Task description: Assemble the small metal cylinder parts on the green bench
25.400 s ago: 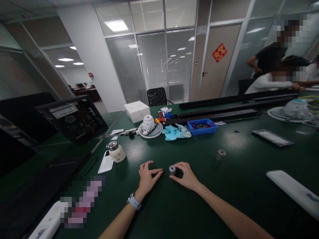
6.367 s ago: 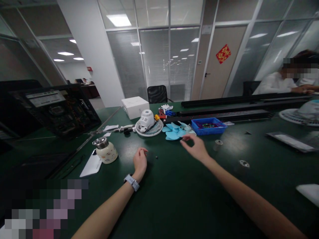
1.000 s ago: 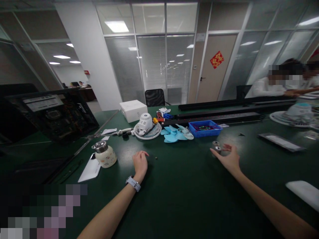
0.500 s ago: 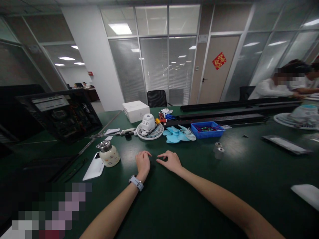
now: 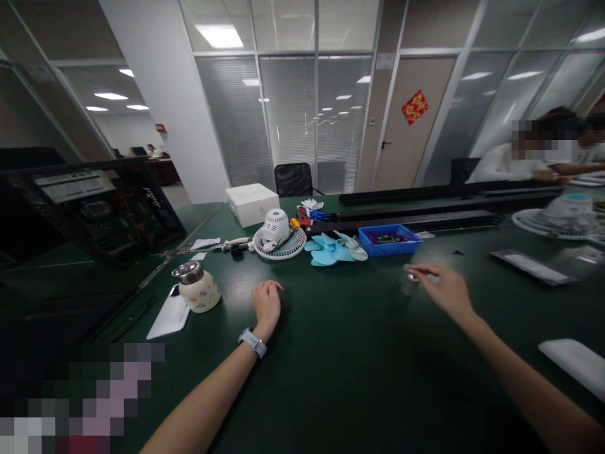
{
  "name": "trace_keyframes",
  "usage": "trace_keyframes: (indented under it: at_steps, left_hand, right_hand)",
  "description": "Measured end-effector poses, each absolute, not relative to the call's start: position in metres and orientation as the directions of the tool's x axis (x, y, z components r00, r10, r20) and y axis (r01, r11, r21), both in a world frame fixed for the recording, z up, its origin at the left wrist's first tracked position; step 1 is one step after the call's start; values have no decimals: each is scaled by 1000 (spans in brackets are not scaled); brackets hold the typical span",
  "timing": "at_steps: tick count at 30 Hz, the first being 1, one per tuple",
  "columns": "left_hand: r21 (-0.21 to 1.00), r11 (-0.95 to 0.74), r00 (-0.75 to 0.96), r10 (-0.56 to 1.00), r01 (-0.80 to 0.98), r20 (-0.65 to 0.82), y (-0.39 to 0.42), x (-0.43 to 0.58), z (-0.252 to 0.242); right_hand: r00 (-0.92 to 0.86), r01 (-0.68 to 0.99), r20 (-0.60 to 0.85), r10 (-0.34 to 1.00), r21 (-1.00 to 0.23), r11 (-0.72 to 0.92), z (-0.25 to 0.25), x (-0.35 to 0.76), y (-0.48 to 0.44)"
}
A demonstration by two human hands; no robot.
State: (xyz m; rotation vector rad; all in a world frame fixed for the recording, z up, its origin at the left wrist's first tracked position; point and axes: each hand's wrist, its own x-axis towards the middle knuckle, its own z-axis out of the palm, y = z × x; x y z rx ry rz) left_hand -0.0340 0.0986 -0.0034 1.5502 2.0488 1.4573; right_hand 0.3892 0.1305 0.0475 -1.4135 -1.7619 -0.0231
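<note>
My right hand reaches out to the right over the green table. Its thumb and fingertips are pinched together just above a small metal cylinder; what they pinch is too small and blurred to name. My left hand, with a watch on the wrist, rests on the table with its fingers curled under, hiding anything inside. A light blue fan blade and a white fan motor on its grille lie beyond the hands.
A cream jar with a metal lid and a white card lie left. Behind are a blue tray, a white box, long black rails and an open computer case. People sit at the back right.
My right hand has swung from beside my left hand back out to the right, to the metal cylinders. My left hand has stayed curled in place.
</note>
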Motion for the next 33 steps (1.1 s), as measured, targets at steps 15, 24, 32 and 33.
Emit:
trace_keyframes:
  at_steps: [15, 24, 32, 33]
  left_hand:
    - [770, -17, -430, 822, 637, 373, 96, -34, -1]
    - [770, -27, -424, 822, 638, 380, 97, -34, -1]
    - [763, -31, -419, 820, 646, 389, 98, -35, -2]
    - [762, -30, -418, 822, 646, 387, 98, -35, -3]
  right_hand:
    - [89, 801, 545, 834, -537, 265, 28, 414, 143]
    - [67, 815, 504, 861, -526, 244, 26, 418, 147]
    - [206, 843, 233, 950, -535, -52, 43, 406, 176]
    - [208, 877, 216, 954, -474, -84, 45, 400, 179]
